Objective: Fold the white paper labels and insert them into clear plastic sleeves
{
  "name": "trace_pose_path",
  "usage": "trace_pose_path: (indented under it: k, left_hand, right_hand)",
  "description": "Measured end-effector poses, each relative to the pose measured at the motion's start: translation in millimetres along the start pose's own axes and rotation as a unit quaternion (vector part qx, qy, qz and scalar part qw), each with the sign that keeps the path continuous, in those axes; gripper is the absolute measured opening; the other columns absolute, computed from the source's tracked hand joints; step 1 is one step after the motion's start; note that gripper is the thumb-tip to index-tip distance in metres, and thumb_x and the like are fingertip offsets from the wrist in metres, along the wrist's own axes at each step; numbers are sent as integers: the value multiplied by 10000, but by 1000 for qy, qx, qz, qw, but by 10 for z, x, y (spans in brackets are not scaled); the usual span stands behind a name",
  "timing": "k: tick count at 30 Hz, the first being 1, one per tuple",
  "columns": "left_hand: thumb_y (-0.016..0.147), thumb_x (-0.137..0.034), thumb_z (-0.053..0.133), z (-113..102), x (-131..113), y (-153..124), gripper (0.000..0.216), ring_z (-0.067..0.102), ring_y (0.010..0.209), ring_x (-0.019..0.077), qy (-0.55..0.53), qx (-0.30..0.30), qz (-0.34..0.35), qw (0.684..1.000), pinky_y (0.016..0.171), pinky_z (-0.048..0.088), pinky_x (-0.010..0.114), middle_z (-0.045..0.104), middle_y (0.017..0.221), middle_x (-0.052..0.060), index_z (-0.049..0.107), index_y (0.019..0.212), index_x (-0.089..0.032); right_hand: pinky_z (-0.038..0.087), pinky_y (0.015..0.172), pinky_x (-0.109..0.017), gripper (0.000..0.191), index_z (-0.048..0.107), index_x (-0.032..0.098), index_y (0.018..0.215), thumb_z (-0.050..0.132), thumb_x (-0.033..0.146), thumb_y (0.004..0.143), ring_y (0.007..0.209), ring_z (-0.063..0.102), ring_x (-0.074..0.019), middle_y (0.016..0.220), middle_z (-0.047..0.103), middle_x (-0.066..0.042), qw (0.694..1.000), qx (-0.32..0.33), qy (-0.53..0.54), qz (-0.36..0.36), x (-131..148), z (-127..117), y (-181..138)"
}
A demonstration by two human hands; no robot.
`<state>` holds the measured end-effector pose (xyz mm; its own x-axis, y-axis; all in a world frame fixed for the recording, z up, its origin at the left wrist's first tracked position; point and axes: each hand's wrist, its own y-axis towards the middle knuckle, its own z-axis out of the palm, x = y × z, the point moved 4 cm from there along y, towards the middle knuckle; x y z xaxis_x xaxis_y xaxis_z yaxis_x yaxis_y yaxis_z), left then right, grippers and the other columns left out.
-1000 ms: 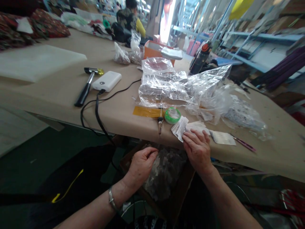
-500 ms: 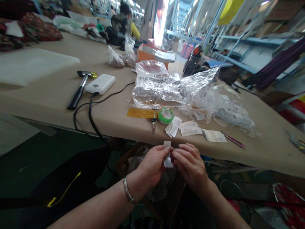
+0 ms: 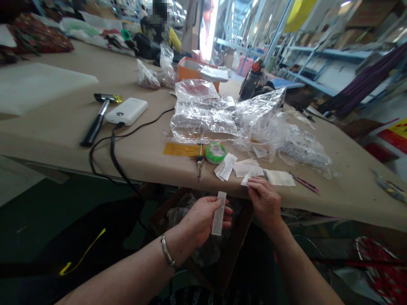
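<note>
My left hand (image 3: 201, 220) is held in front of the table edge, its thumb pressing a narrow whitish strip (image 3: 218, 216) against the fingers. Farther right, my right hand (image 3: 266, 202) pinches a small translucent white slip (image 3: 252, 175) over the table's edge. That slip overlaps a fanned pile of printed paper slips (image 3: 243, 167). To the left lies another bundle of white slips (image 3: 225, 167), and to the right a flat stack of labels (image 3: 280, 178) with pink tweezers (image 3: 304, 182) beside it. A soldering iron (image 3: 199, 163) points toward me next to a green-rimmed round container (image 3: 215, 153).
An amber strip (image 3: 179, 150) lies by the iron. Clear plastic bags (image 3: 206, 116) cover the table's middle. At left are a hammer (image 3: 98, 120) and a white box (image 3: 127, 111) with a black cable. Below the edge stands an open carton (image 3: 238, 245). Another person (image 3: 155, 31) is at the back.
My hands have moved apart: the right went up and right to the paper slips and now pinches a slip. The left keeps the strip, which now shows more fully. The view has shifted slightly.
</note>
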<state>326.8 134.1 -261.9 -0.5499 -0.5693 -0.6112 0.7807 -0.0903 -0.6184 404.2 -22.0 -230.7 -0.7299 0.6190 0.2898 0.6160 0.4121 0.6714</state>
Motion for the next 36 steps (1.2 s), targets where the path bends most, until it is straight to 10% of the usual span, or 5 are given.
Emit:
trace_pose_path:
  k: [9, 23, 27, 31, 36]
  left_hand:
    - [724, -48, 569, 51, -1, 51, 51, 547, 517, 94, -138, 63, 26, 988, 471, 393, 192, 600, 644, 48, 611, 720, -76]
    - [737, -44, 547, 83, 16, -2, 90, 551, 516, 89, -123, 91, 15, 988, 463, 408, 179, 621, 665, 70, 632, 708, -51]
    - [805, -124, 540, 32, 22, -30, 102, 616, 581, 147, -75, 37, -8, 996, 545, 511, 265, 658, 720, 93, 630, 819, -78]
    - [827, -167, 540, 2, 7, -58, 113, 644, 623, 182, -19, -6, -18, 1000, 605, 551, 337, 669, 752, 115, 608, 848, -79]
    - [839, -180, 527, 32, 37, -67, 122, 639, 597, 176, 4, -11, -28, 1000, 579, 549, 316, 661, 724, 117, 591, 833, -76]
  right_hand:
    - [419, 978, -429, 125, 637, 206, 904, 535, 146, 864, 1097, 571, -213, 973, 691, -51, 964, 133, 143, -182, 736, 108, -237]
    - [416, 1009, -391, 176, 609, 199, 987, 544, 102, 854, 1115, 556, -185, 994, 693, -39, 946, 168, 200, -194, 782, 55, -251]
    - [467, 958, -390, 303, 532, 208, 1181, 494, 149, 887, 1129, 545, -198, 1087, 658, -70, 974, 117, 164, -100, 479, -75, -210]
    - [375, 1011, -513, 409, 500, 124, 1252, 528, 279, 875, 1232, 431, -309, 1236, 554, -171, 992, 15, -102, 70, -166, -325, -165]
    - [408, 961, -492, 386, 530, 100, 1241, 492, 232, 881, 1169, 491, -322, 1268, 556, -159, 958, 111, -252, 78, -574, -346, -302]
